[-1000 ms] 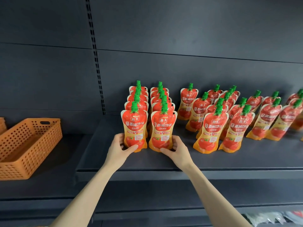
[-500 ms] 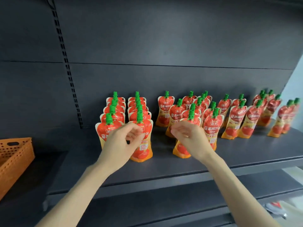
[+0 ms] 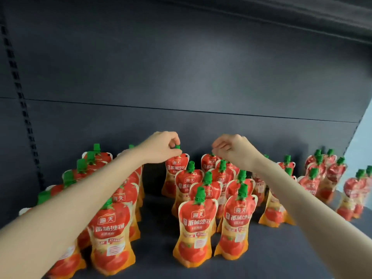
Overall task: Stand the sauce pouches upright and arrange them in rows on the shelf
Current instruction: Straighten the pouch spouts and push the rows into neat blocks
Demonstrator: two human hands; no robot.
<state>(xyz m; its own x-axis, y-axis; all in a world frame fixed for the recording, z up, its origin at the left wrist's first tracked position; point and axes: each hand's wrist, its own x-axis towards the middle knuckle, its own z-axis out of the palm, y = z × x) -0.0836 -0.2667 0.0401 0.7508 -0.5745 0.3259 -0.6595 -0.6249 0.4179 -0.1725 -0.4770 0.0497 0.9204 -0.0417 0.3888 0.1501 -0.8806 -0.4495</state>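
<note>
Pinching rear pouch (image 3: 174, 174) cap (image 3: 177, 147) under left hand (image 3: 161, 147)

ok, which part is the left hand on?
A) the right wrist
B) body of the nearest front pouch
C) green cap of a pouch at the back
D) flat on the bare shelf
C: the left hand reaches over the front rows, and its fingers pinch the green cap of a rear pouch.
</note>
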